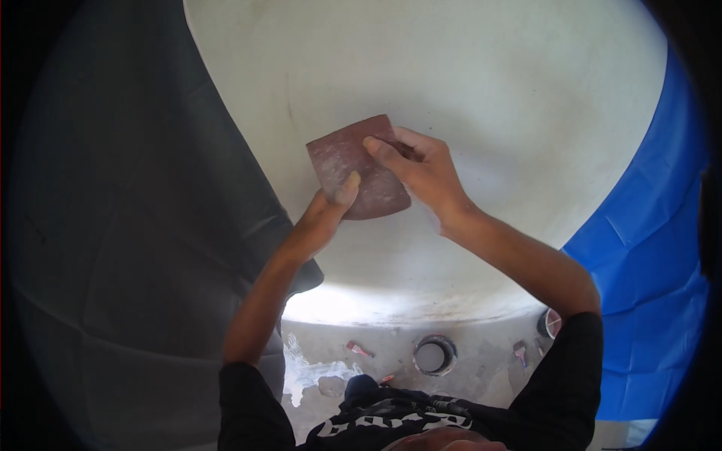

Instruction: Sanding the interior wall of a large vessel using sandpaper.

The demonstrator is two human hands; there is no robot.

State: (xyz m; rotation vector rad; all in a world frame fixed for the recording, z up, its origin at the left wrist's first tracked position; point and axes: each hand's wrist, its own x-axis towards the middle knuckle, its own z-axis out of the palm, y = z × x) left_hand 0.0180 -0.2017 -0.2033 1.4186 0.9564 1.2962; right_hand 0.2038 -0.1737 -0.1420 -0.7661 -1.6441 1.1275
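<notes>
Between my two hands is a sheet of reddish-brown sandpaper (350, 161), streaked with pale dust and slightly curved. My left hand (331, 207) grips its lower left edge, thumb on the face toward me and fingers hidden behind. At the upper right edge my right hand (421, 161) pinches the sheet, thumb on top and fingers underneath. Behind the sheet rises a large off-white wall surface (481, 75), smooth and curved, with faint smudges. The sheet appears to be held in front of this wall; whether it touches cannot be made out.
A dark grey sheet (135, 225) drapes down the left and a blue tarp (654, 248) down the right. On the floor stand a round dark container (435, 355) and a bucket (553, 323). Paintbrushes (359, 349) lie there, near white spilled paint (308, 372).
</notes>
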